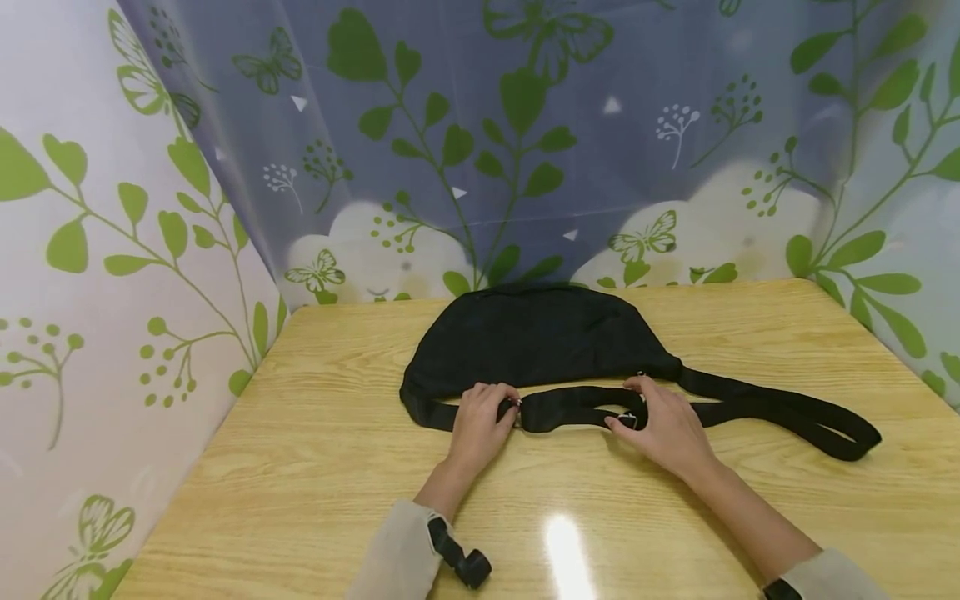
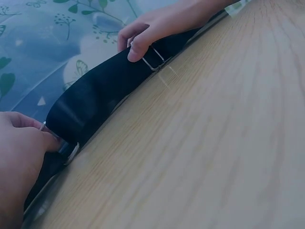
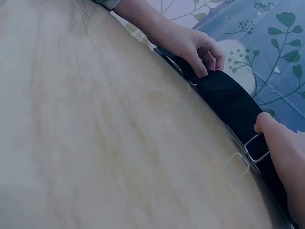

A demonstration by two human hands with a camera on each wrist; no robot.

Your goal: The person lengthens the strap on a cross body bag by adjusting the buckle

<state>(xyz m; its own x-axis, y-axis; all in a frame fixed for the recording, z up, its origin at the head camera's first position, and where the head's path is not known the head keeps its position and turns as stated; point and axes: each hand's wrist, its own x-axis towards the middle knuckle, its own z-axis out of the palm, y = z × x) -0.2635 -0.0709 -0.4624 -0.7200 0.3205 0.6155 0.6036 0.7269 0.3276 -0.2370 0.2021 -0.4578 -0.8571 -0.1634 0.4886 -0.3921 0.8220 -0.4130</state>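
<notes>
A black fabric waist bag [image 1: 540, 337] with a curved top lies on the table, its strap [image 1: 561, 408] running along its near side. My left hand [image 1: 482, 425] pinches the strap at a metal ring [image 2: 72, 153], where the webbing loops through. Farther right, my right hand [image 1: 667, 425] holds the strap between thumb and fingers, beside a rectangular metal slide buckle [image 3: 247, 148]. Between the two hands the webbing stands partly on edge, its layers spread apart near the right hand.
The light wood table [image 1: 315, 500] extends around the bag. To the right, a loop of the strap [image 1: 832, 429] lies on the wood. A leaf-and-butterfly printed curtain [image 1: 450, 125] hangs behind the table and along both sides. A black band [image 1: 446, 546] circles the left sleeve.
</notes>
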